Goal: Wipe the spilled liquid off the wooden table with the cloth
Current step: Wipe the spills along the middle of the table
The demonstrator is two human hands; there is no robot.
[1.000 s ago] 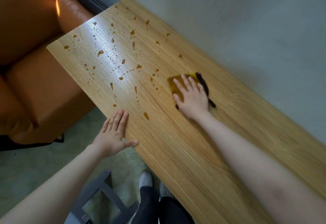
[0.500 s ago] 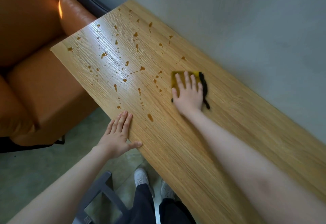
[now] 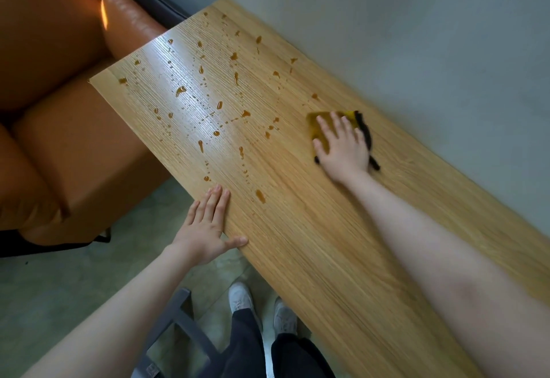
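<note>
A long wooden table [image 3: 342,243] runs along a grey wall [image 3: 416,35], and its far end sits next to an orange leather sofa [image 3: 59,145]. The right hand [image 3: 342,148] lies flat on a yellow cloth [image 3: 320,123] with a black edge, close to the tabletop's wall-side edge. Its fingers are straight and spread, pressing the cloth down onto the wood rather than gripping it. The cloth shows past the fingertips and along the outer side of the hand, where a dark strip and a loose black end stick out near the wrist.

The left hand [image 3: 205,226] rests on the tabletop's near edge, fingers straight and together, thumb stretched out along the edge. It holds nothing.

Amber drops of spilled liquid [image 3: 220,105] are scattered over the far half of the tabletop, from the sofa end to just beside the cloth. One bigger drop [image 3: 260,196] lies near the near edge, between the two hands and closer to the left one. A patch of glare brightens the wood near the far end.

Below the table's near edge are two white shoes [image 3: 242,300], dark trousers [image 3: 247,348] and part of a grey chair frame [image 3: 178,321] on a greenish floor [image 3: 59,288].
</note>
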